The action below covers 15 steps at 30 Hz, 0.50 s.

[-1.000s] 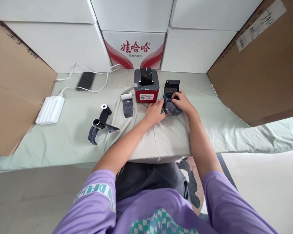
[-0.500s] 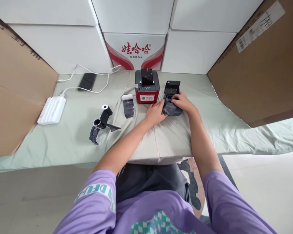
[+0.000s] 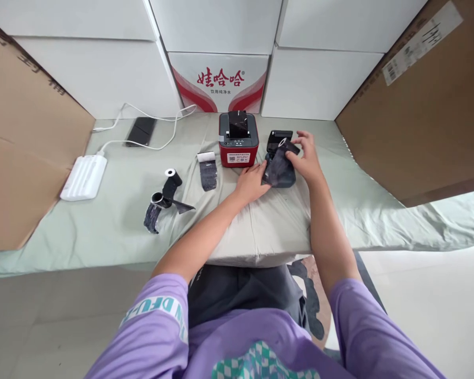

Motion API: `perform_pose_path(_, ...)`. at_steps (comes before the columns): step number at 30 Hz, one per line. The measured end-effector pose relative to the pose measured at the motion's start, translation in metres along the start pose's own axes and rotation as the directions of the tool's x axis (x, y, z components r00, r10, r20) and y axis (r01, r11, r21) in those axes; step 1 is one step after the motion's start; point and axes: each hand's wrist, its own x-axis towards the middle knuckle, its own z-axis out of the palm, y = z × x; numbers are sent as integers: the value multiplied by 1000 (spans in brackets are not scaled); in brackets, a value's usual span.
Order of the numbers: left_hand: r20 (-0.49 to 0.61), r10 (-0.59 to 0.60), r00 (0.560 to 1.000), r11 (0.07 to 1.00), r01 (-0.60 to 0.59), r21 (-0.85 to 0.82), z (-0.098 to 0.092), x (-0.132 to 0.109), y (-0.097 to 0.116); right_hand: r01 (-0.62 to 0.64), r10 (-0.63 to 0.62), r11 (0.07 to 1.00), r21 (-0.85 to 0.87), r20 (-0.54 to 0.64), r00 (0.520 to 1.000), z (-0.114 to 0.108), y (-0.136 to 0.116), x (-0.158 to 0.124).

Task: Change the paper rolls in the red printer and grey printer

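A small dark printer stands on the cloth with its lid raised. My right hand pinches a black paper roll with a white core, above the printer's open bay. A black strip from the roll hangs down over the printer's front left. My left hand rests on the cloth, fingers stretched against the printer's left side. Just left of it is a red and black printer with black paper coming out of its top.
Further left on the cloth lie a roll with a black strip, two black rolls, a white power bank with a cable and a black phone. Cardboard boxes flank both sides; white boxes stand behind.
My right hand has lifted the black roll up out of the dark printer and moved slightly right. The left hand has stayed in place.
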Motion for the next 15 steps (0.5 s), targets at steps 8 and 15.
perform_pose_path(8, 17, 6, 1000, 1000, -6, -2, 3, 4, 0, 169, -46, 878, 448, -271, 961, -14, -100, -3)
perform_pose_path(15, 43, 16, 999, 1000, -17, 16, 8, 7, -4, 71, -140, 927, 369, 162, 977, 47, -183, 28)
